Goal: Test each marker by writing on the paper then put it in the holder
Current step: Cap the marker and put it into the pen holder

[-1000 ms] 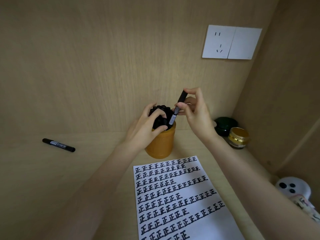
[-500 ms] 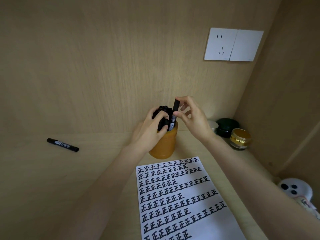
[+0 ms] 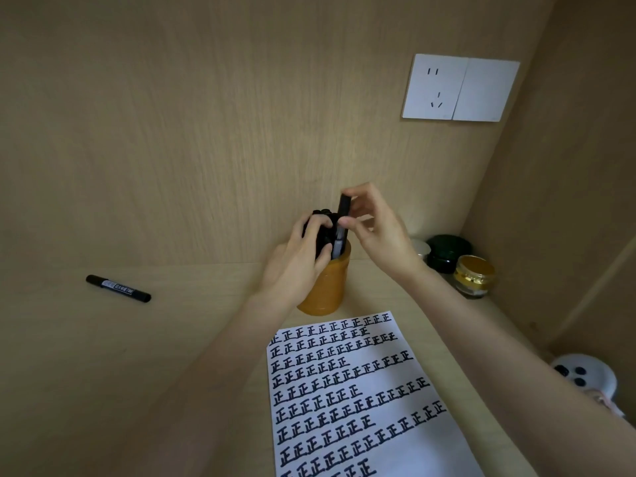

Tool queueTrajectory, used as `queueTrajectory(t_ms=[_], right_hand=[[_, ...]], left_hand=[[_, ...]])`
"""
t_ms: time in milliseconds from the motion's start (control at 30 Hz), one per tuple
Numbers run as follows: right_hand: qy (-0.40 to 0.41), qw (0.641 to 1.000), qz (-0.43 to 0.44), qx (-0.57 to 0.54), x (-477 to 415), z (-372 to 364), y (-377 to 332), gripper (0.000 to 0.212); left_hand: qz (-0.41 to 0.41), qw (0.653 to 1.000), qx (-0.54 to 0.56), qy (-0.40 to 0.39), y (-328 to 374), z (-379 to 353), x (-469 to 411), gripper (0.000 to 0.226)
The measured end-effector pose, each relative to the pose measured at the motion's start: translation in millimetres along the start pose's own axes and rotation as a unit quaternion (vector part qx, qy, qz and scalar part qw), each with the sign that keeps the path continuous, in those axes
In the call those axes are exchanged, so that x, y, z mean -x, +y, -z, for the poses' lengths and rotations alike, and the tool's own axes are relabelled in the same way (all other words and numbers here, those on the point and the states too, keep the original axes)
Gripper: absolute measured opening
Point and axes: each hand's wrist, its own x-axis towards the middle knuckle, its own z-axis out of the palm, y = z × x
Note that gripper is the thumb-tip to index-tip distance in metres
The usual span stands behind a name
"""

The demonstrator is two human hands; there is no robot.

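An orange cylindrical holder [image 3: 330, 287] stands at the back of the wooden desk, packed with several black markers [image 3: 321, 215]. My left hand [image 3: 296, 263] grips that bundle of markers at the holder's top. My right hand [image 3: 375, 228] pinches a black marker [image 3: 342, 218], which stands nearly upright with its lower end inside the holder. One more black marker [image 3: 118, 288] lies flat on the desk far to the left. A white paper [image 3: 361, 401] covered with rows of black written characters lies in front of the holder.
A dark green jar [image 3: 447, 251], a gold-lidded jar [image 3: 475, 275] and a small pale jar [image 3: 421, 247] sit in the right back corner. A white round object with black dots [image 3: 585, 376] lies at the right edge. A wall socket [image 3: 459, 87] is above.
My right hand has lowered the marker from a tilt above the holder to nearly upright with its lower end inside. My left hand kept hold of the bundled markers.
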Motion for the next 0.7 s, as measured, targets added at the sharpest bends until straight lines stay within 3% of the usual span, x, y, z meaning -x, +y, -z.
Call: queueTrajectory(t_ms=[100, 267, 467, 700], right_hand=[[0.053, 0.996, -0.003, -0.07, -10, 10, -8, 0.033], [0.0, 0.998, -0.02, -0.063, -3, 8, -3, 0.031], [0.001, 0.997, -0.022, -0.069, 4, -3, 1, 0.031], [-0.031, 1.0, -0.007, -0.001, 7, -7, 7, 0.031]], left_hand=[[0.021, 1.0, -0.001, 0.018, -1, -3, -1, 0.046], [0.033, 0.999, 0.018, 0.019, 0, -2, -2, 0.046], [0.031, 0.999, 0.03, 0.031, 2, -1, -3, 0.044], [0.015, 0.999, -0.027, 0.04, 3, -7, -4, 0.043]])
